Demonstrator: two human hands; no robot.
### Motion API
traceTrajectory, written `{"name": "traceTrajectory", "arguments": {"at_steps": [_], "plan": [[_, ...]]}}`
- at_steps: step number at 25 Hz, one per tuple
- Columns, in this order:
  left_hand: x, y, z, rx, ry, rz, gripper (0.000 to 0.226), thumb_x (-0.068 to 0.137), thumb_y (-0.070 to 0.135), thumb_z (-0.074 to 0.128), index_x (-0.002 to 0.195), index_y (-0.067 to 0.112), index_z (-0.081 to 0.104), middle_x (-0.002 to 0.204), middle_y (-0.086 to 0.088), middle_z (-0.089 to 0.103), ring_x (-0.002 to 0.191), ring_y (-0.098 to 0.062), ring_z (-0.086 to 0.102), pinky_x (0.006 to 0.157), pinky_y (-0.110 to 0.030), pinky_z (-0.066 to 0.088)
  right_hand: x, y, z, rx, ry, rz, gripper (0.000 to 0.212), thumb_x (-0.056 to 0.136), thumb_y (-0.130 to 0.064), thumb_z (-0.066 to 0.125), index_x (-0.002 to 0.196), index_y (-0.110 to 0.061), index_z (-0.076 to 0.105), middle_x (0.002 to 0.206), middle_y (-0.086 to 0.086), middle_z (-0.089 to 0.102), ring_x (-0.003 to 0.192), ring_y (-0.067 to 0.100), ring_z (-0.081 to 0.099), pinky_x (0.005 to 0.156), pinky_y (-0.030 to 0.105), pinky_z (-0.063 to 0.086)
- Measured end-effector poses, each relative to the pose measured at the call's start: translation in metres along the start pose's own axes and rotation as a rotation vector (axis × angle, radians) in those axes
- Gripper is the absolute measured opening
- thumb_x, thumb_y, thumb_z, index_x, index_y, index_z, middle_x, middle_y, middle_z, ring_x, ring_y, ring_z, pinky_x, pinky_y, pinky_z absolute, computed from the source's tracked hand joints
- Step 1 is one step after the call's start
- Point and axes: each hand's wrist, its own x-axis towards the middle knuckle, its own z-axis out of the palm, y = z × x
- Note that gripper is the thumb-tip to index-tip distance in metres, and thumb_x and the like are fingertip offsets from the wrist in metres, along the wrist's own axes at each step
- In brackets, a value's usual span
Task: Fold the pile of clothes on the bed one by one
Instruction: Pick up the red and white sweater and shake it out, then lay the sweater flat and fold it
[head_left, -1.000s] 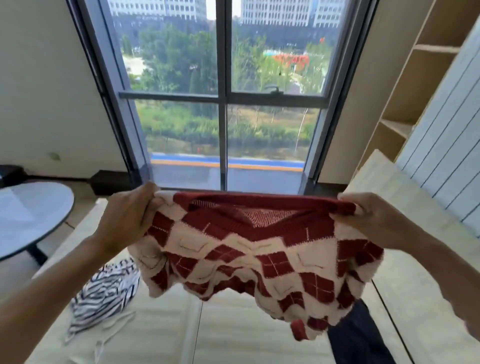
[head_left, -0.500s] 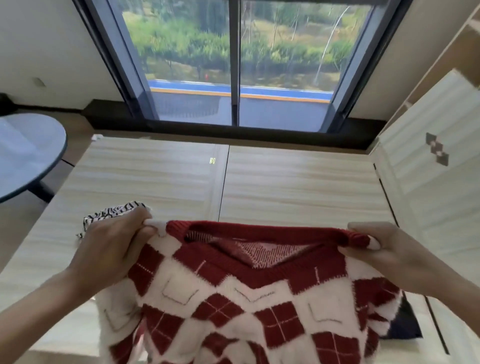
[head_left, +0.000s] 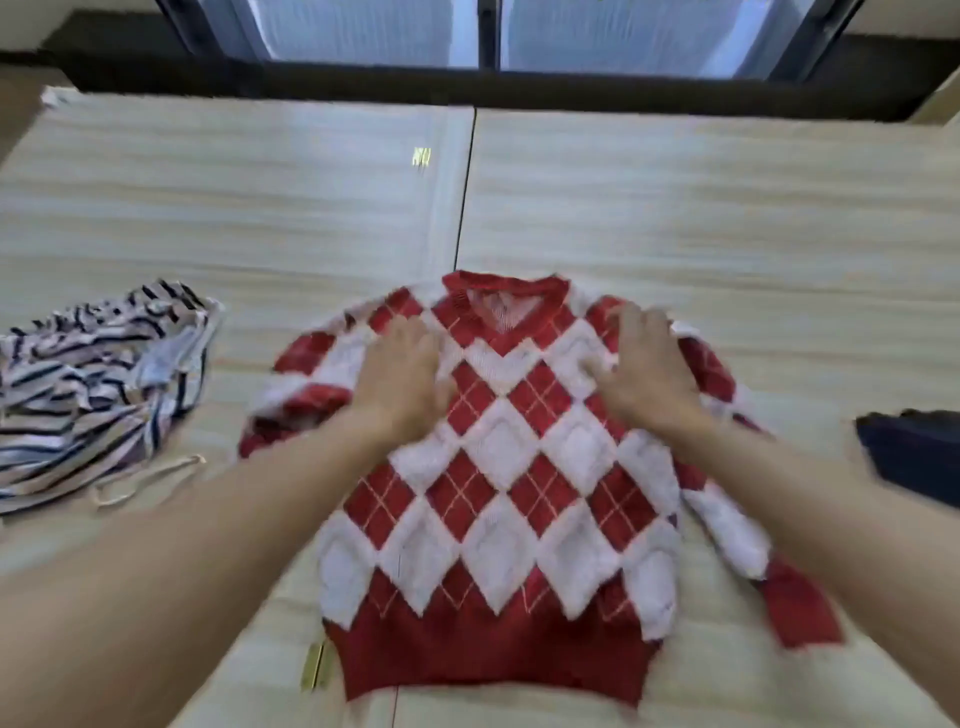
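A red and white diamond-patterned sweater (head_left: 498, 499) lies flat, front up, on the pale wooden bed platform (head_left: 675, 218), its V-neck pointing toward the window. My left hand (head_left: 402, 371) rests palm down on its left shoulder, fingers spread. My right hand (head_left: 641, 361) presses flat on the right shoulder in the same way. Neither hand grips the cloth. The left sleeve is bunched beside the body; the right sleeve runs down along the right side. A crumpled black-and-white striped garment (head_left: 88, 384) lies to the left, and a dark navy garment (head_left: 914, 452) sits at the right edge.
A dark window frame (head_left: 483, 88) borders the platform's far edge. A seam (head_left: 465, 192) divides the platform's two panels. A brass hinge (head_left: 317, 665) sits near the sweater's hem. A loose white cord (head_left: 145, 480) trails from the striped garment.
The sweater was held up in the air by its shoulders; now it lies spread on the platform. Both hands have let go and rest flat on it. The view has tilted down.
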Motion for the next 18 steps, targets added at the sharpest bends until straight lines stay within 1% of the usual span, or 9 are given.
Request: {"name": "traceTrajectory", "arguments": {"at_steps": [2,4,6,8,9,12,14,15,18], "plan": [[-0.037,0.013,0.079,0.012,-0.213,0.033,0.072,0.100,0.053,0.045,0.159,0.020,0.020,0.167,-0.016,0.011,0.155,-0.035,0.007,0.123,-0.053,0.017,-0.041,0.031,0.075,-0.040,-0.132,-0.006,0.067,0.094,-0.041,0.062,0.148,-0.013,0.034,0.152,0.013,0.031,0.138,0.032,0.038,0.108,0.043,0.038],[-0.063,0.009,0.138,0.013,-0.324,0.018,0.087,0.097,0.068,0.035,0.162,0.027,-0.008,0.166,-0.008,-0.028,0.153,-0.032,-0.027,0.123,-0.064,0.003,-0.061,0.064,0.127,-0.124,-0.220,0.030,0.079,0.096,-0.050,0.055,0.158,-0.017,0.018,0.166,0.013,0.008,0.153,0.031,0.017,0.120,0.043,0.028],[-0.078,-0.001,0.173,-0.009,-0.313,0.034,0.096,0.091,0.082,0.026,0.158,0.032,-0.021,0.160,0.000,-0.042,0.147,-0.028,-0.039,0.119,-0.070,-0.002,-0.067,0.093,0.156,-0.238,-0.260,0.004,0.088,0.095,-0.063,0.043,0.161,-0.025,-0.001,0.168,0.009,-0.018,0.157,0.026,-0.010,0.127,0.044,0.008],[-0.082,-0.008,0.189,-0.006,-0.245,0.059,0.099,0.086,0.089,0.020,0.158,0.034,-0.019,0.163,0.003,-0.037,0.149,-0.025,-0.037,0.117,-0.072,-0.006,-0.064,0.115,0.162,-0.304,-0.265,-0.102,0.090,0.090,-0.075,0.026,0.160,-0.031,-0.009,0.167,0.003,-0.025,0.155,0.022,-0.020,0.125,0.042,-0.005],[-0.082,-0.009,0.191,-0.001,-0.212,0.068,0.099,0.085,0.089,0.019,0.160,0.032,-0.014,0.165,0.003,-0.033,0.150,-0.024,-0.034,0.117,-0.071,-0.008,-0.061,0.119,0.155,-0.266,-0.246,-0.155,0.088,0.089,-0.075,0.022,0.161,-0.030,-0.002,0.170,0.002,-0.014,0.156,0.022,-0.011,0.125,0.041,-0.001],[-0.075,0.009,0.187,-0.048,-0.079,0.100,0.091,0.092,0.078,0.026,0.162,0.022,0.016,0.171,-0.004,-0.009,0.156,-0.024,-0.020,0.121,-0.066,-0.002,-0.049,0.141,0.114,-0.038,0.089,-0.156,0.064,0.094,-0.056,0.043,0.147,-0.019,0.041,0.149,0.005,0.042,0.138,0.024,0.039,0.114,0.043,0.035],[-0.058,0.042,0.186,-0.092,-0.033,0.172,0.084,0.095,0.073,0.025,0.161,0.020,0.023,0.171,-0.006,-0.002,0.157,-0.024,-0.013,0.123,-0.065,0.005,-0.035,0.178,0.082,-0.087,0.343,-0.009,0.057,0.090,-0.040,0.055,0.139,-0.013,0.046,0.136,0.011,0.049,0.126,0.031,0.046,0.104,0.049,0.041],[-0.049,0.062,0.185,-0.119,-0.033,0.207,0.083,0.096,0.072,0.022,0.161,0.021,0.020,0.171,-0.005,-0.003,0.157,-0.025,-0.013,0.123,-0.064,0.007,-0.028,0.205,0.068,-0.132,0.363,0.145,0.063,0.087,-0.036,0.059,0.142,-0.011,0.043,0.139,0.015,0.046,0.129,0.034,0.044,0.106,0.051,0.039],[-0.030,0.126,0.198,-0.169,-0.064,0.219,0.084,0.095,0.077,0.015,0.163,0.029,0.001,0.170,0.000,-0.015,0.155,-0.023,-0.023,0.123,-0.064,0.001,-0.024,0.281,0.046,-0.290,0.112,0.568,0.089,0.085,-0.054,0.067,0.152,-0.009,0.028,0.157,0.023,0.026,0.147,0.038,0.023,0.119,0.054,0.024]]}}
